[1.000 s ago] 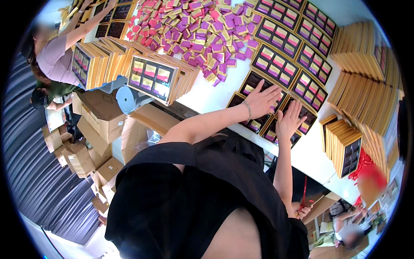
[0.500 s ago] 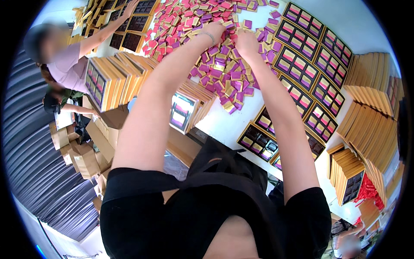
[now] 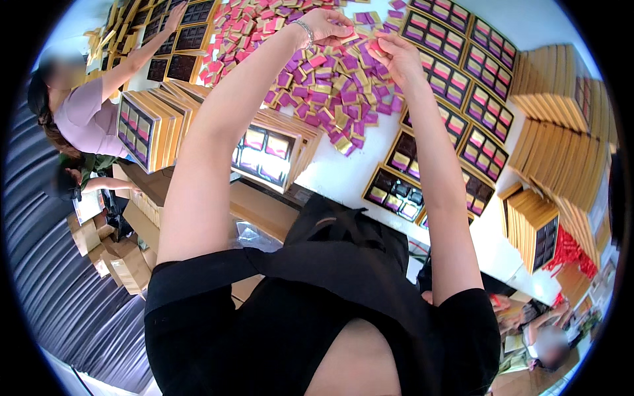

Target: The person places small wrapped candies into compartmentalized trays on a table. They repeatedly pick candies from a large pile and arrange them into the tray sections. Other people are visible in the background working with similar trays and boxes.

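My left hand (image 3: 329, 28) is over the far part of a heap of small wrapped squares (image 3: 340, 99) in pink, purple and gold. Its thumb and fingers pinch a small wrapped square (image 3: 348, 39). Just to the right, my right hand (image 3: 401, 58) is closed at the fingertips on a pinkish wrapped square (image 3: 376, 49), partly hidden by the fingers. Beneath my right forearm and beyond it lie black compartment trays with gold edges. One tray (image 3: 487, 104) holds rows of pink, gold and purple squares; the nearest tray (image 3: 394, 194) has several dark compartments.
Filled trays (image 3: 264, 155) stand on edge below my left forearm. More tray stacks (image 3: 551, 145) line the right side, beside red material (image 3: 572, 254). At left a co-worker (image 3: 92, 112) reaches over dark trays (image 3: 193, 36). Cardboard boxes (image 3: 129, 267) sit at lower left.
My hands have come up out of the heap, each with a wrapped square at the fingertips. My right hand has shifted right. The whole view has tilted slightly.
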Available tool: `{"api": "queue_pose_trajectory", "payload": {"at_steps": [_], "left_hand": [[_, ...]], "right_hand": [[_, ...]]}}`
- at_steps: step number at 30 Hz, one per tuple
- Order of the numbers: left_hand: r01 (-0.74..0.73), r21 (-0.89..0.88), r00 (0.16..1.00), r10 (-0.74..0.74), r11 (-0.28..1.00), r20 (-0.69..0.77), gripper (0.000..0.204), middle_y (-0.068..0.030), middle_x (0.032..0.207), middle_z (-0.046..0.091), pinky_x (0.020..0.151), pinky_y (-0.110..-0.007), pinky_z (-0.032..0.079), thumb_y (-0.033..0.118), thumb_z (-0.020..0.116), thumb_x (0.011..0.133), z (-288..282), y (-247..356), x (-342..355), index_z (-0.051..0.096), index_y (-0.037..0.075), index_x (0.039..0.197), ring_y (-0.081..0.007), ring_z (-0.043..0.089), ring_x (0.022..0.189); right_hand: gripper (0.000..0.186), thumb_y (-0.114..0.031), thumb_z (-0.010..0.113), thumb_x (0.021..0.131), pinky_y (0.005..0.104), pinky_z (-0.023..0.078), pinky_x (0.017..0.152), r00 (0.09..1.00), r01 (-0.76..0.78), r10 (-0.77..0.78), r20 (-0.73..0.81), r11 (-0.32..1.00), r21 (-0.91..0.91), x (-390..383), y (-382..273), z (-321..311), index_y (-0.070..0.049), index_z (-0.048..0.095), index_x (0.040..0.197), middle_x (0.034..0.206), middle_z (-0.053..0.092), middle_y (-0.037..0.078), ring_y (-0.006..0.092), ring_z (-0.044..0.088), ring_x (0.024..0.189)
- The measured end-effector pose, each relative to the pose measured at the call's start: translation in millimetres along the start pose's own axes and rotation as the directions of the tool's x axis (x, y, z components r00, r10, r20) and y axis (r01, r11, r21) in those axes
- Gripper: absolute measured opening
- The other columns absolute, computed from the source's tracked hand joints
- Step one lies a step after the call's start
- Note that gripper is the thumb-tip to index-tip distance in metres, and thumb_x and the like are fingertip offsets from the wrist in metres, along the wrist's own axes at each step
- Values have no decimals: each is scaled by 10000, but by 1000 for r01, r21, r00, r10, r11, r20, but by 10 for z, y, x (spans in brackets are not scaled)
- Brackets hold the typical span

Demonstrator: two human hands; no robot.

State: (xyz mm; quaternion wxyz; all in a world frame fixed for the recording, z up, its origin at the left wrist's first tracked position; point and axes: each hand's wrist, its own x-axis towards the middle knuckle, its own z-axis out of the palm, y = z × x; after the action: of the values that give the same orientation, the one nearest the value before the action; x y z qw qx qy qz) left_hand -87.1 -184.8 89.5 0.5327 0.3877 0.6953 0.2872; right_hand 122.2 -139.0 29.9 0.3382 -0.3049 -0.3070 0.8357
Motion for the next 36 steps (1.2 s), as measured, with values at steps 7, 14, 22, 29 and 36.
{"api": "queue_pose_trajectory", "payload": {"at_steps": [7,14,22,29,36], "left_hand": [[-326,290,942,336,900,13,208,-52,845,690,724,-282,541,32,675,796,1258,196,-1363,677,45,1003,-129,654,774],[-80,262,989,110,962,-101,147,-41,830,711,708,-240,528,64,688,790,2302,-1010,-1560,707,57,935,-102,671,771],[-180,138,973,197,974,-123,182,-64,858,708,722,-254,535,21,684,784,2435,-1164,-1554,681,21,965,-123,675,791],[-371,441,885,455,817,-98,152,-62,880,707,735,-282,537,117,707,776,2554,-1005,-895,709,93,926,-180,686,790],[-311,411,849,445,857,-285,215,-110,833,696,699,-313,538,105,739,723,2590,-739,-1123,659,32,908,-206,686,753]], "right_hand": [[340,-41,554,911,294,500,916,999,20,-27,-26,970,-241,-1830,-431,-474,124,517,1206,1167,592,206,241,620,1042],[173,-143,572,922,201,455,561,926,-361,218,-309,752,-551,-2915,220,-1190,-2,615,1012,836,654,47,72,570,621],[216,-73,538,916,223,517,587,923,-228,-20,-384,776,-588,-2920,474,-1253,36,638,1074,785,650,71,117,634,658],[171,-163,626,817,373,508,754,883,-89,-424,-200,269,-959,-2286,352,-1335,-57,709,923,865,685,138,307,655,815],[146,-94,610,806,399,501,748,864,-8,-503,-3,-9,-1000,-2314,308,-1262,-54,691,920,974,643,107,305,625,864]]}}
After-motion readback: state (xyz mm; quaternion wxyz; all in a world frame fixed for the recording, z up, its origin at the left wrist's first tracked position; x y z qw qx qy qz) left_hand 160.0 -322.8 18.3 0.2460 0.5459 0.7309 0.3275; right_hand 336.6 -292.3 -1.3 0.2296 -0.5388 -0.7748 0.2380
